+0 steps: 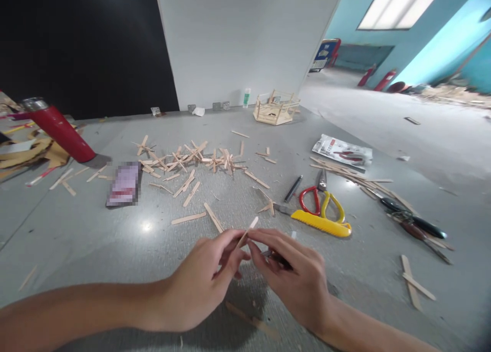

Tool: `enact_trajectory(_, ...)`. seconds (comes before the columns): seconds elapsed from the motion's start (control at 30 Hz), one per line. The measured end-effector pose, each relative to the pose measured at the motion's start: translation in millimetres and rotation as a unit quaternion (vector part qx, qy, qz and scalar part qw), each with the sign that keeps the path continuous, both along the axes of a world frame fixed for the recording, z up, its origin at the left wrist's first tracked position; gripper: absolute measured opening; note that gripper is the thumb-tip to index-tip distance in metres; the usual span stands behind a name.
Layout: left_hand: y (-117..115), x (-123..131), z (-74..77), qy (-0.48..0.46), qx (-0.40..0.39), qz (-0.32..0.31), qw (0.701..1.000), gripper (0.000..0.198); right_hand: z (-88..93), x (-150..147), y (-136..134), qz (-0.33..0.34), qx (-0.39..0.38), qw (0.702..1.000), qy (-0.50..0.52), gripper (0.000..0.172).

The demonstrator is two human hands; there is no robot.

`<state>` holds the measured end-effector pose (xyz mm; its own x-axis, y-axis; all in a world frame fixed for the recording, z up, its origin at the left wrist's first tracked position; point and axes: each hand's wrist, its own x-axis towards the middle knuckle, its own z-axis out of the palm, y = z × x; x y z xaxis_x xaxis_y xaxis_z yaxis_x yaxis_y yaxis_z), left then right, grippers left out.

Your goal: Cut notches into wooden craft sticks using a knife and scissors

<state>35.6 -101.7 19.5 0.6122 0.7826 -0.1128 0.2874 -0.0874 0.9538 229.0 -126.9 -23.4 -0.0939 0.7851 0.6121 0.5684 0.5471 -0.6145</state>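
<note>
A wooden craft stick (252, 224) points up and away from me, gripped between the thumb and fingers of my left hand (209, 275). My right hand (293, 275) meets it, fingertips touching the stick near its upper end. Curled under my right fingers is a dark slim tool (279, 260), mostly hidden, so its kind cannot be made out. Just beyond my hands lie a yellow-handled knife (322, 223), red-and-yellow-handled pliers (322, 196) and a black pen-like piece (293, 188). Loose craft sticks (188, 218) lie ahead of my left hand.
Many sticks (226, 160) are scattered across the grey table (95, 255). A hexagonal stick frame (276, 109) and a glue tube (246, 97) stand at the back. A red flask (63, 132) leans left; a purple packet (125, 183) lies nearby. Screwdriver-like tools (414, 221) and a printed pouch (342, 150) are right.
</note>
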Motion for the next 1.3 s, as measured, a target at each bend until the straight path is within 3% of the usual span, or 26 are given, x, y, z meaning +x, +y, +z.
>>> enact_trajectory(0.4, -3.6, -0.5, -1.7, 0.01, 0.085, -0.03, 0.996, 0.045, 3.2, -3.7, 6.0, 0.004, -0.011, 1.0, 0.014, 0.02)
enact_trajectory(0.83, -8.5, -2.8, -5.5, 0.031, 0.094, -0.036, 0.994, 0.046, -0.2, -6.0, 3.4, 0.012, 0.005, 1.0, -0.001, 0.021)
enact_trajectory(1.3, -8.2, -1.7, -7.2, 0.017, 0.085, -0.04, 0.995, 0.046, -8.0, -6.1, 1.2, 0.0, -0.045, 0.999, -0.015, 0.027)
